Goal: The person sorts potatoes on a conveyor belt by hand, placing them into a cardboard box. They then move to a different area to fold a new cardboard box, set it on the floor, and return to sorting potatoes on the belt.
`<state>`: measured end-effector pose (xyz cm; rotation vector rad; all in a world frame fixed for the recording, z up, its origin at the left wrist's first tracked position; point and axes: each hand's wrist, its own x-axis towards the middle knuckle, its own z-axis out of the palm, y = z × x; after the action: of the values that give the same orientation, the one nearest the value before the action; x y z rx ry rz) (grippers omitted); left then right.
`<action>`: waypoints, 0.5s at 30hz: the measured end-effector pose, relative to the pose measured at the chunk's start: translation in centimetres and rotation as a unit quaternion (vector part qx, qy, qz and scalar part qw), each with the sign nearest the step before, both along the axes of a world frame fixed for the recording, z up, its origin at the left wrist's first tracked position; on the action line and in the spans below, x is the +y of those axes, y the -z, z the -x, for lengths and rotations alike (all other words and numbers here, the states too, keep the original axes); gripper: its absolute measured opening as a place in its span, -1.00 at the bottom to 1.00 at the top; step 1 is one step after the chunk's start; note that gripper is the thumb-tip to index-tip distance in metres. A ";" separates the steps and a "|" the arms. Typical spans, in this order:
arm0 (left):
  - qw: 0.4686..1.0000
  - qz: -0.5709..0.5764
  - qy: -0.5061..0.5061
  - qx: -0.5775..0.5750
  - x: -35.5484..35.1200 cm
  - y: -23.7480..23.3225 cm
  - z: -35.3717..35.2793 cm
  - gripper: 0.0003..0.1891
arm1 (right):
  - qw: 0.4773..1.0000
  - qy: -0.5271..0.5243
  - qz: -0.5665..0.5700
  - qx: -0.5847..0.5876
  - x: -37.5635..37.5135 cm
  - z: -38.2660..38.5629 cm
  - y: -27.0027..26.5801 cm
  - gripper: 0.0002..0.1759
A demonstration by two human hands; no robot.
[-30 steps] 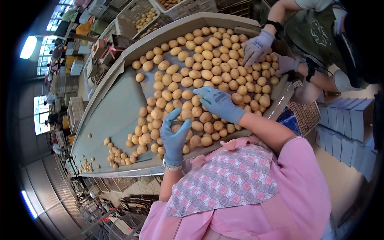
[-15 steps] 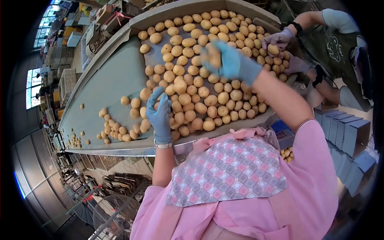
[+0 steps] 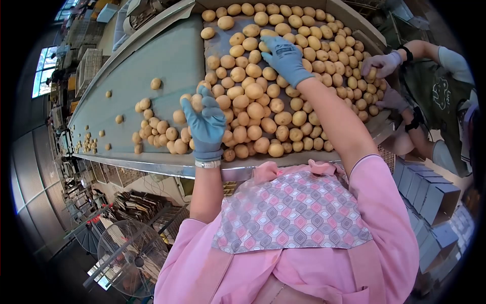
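Potatoes: large crowd of potatoes [image 3: 254, 91] on the table [image 3: 152, 166], spread from far edge to near edge; some piled on others toward the near edge
Left hand: blue-gloved left hand [image 3: 206, 124] just inside the near edge, beside the pile; palm mostly up, fingers half curled; potato seen between thumb and fingers, can't tell if gripped or just behind them
Right hand: blue-gloved right hand [image 3: 287, 60] over potatoes toward the far edge; back up, fingers loosely spread and bent; underside hidden, can't tell if anything is held
Belt: green belt [image 3: 152, 66] at the table's left; loose cluster along the near edge, a few singles apart
Co-worker: at the right end; one gloved hand [image 3: 382, 65] at a potato, other gloved hand [image 3: 394, 99] by the right edge
Floor: fan [image 3: 134, 258] off the near edge, left side
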<state>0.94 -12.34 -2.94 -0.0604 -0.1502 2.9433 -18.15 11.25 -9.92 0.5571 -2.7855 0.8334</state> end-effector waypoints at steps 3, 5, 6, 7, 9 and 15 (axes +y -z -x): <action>0.984 0.075 -0.080 -0.141 1.7 -3.4 0.5 -0.35 | 0.983 -0.012 0.185 0.004 -0.3 -3.5 -5.3 -0.62; 0.978 0.195 -0.049 -0.060 2.9 -4.6 1.1 -0.36 | 0.964 -0.128 0.222 -0.063 -1.7 -6.8 -7.9 -0.51; 0.979 0.190 -0.038 -0.059 2.2 -3.8 1.1 -0.36 | 0.948 -0.184 0.241 -0.096 -2.8 -7.7 -8.7 -0.46; 0.988 0.125 -0.037 -0.084 1.4 -3.3 1.0 -0.39 | 0.960 -0.190 0.192 -0.079 -3.8 -7.7 -8.8 -0.53; 0.990 -0.007 -0.030 -0.136 -0.1 -2.6 0.8 -0.45 | 0.975 -0.195 0.091 -0.045 -6.1 -8.1 -7.8 -0.67; 0.981 0.124 -0.063 -0.137 -0.4 -3.0 0.0 -0.54 | 0.974 -0.063 -0.219 0.012 -13.6 -6.6 -7.4 -0.84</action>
<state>0.93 -12.69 0.10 -0.5092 0.1812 3.0479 -11.54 -2.32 -2.47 0.8105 -2.9423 0.2173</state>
